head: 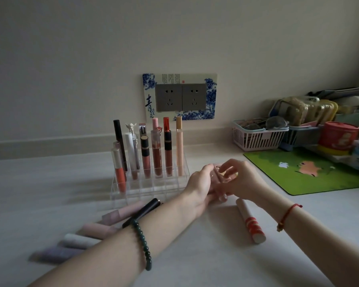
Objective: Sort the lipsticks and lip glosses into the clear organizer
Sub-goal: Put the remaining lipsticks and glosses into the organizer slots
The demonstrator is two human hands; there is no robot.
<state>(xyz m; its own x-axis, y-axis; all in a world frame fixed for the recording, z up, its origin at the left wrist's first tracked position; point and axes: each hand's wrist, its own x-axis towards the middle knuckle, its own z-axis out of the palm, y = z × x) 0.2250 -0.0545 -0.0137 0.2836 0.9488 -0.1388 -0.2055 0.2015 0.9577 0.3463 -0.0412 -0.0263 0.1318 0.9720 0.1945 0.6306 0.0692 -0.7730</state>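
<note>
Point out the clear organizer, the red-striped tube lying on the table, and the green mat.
clear organizer (153, 192): head view, on its empty front lower wall.
red-striped tube (254, 225): head view, on the red-and-white striped band.
green mat (311, 179): head view, on the bare green area near its front.

Around ten tubes (157, 150) are counted standing in the clear organizer (147, 187), though the back ones overlap so that's rough. Six more tubes (250, 221) are seen lying on the counter. Two sockets (180, 97) and two baskets (257, 137) are spotted too.
</note>
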